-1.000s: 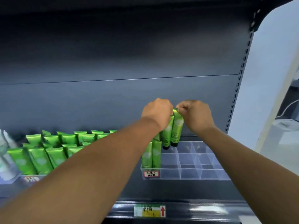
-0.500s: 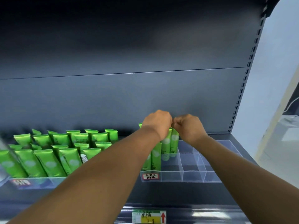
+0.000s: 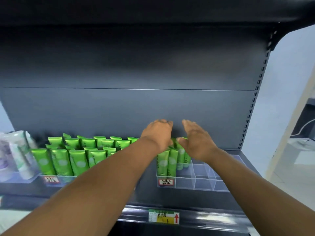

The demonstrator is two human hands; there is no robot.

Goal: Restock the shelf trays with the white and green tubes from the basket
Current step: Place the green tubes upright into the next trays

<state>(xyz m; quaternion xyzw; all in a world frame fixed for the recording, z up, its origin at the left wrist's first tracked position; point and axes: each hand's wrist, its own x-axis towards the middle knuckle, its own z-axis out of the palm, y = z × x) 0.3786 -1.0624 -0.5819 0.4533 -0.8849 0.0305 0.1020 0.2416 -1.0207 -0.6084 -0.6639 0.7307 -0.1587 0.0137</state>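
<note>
A clear divided tray (image 3: 204, 184) stands on the dark shelf at the right. A few green tubes (image 3: 163, 161) stand cap-down in its left compartments, with more green tubes (image 3: 182, 153) behind them. My left hand (image 3: 157, 133) hovers over the tube tops with its fingers loosened. Just right of the rear tubes is my right hand (image 3: 196, 142), fingers spread and thumb beside the tube tops, holding nothing. A second tray (image 3: 56, 179) at the left is packed with several green tubes (image 3: 62, 161). White tubes (image 3: 18, 155) stand blurred at the far left. The basket is out of view.
The right compartments of the clear tray (image 3: 219, 183) hold nothing. A dark back panel (image 3: 127, 108) rises behind the trays and an upper shelf overhangs. A slotted upright (image 3: 252, 108) bounds the shelf at the right. A price label (image 3: 163, 217) sits on the shelf's front edge.
Both hands lowered the two green tubes into the clear tray's rear compartments, then opened and lifted off them. The view shifted, showing more of the left trays.
</note>
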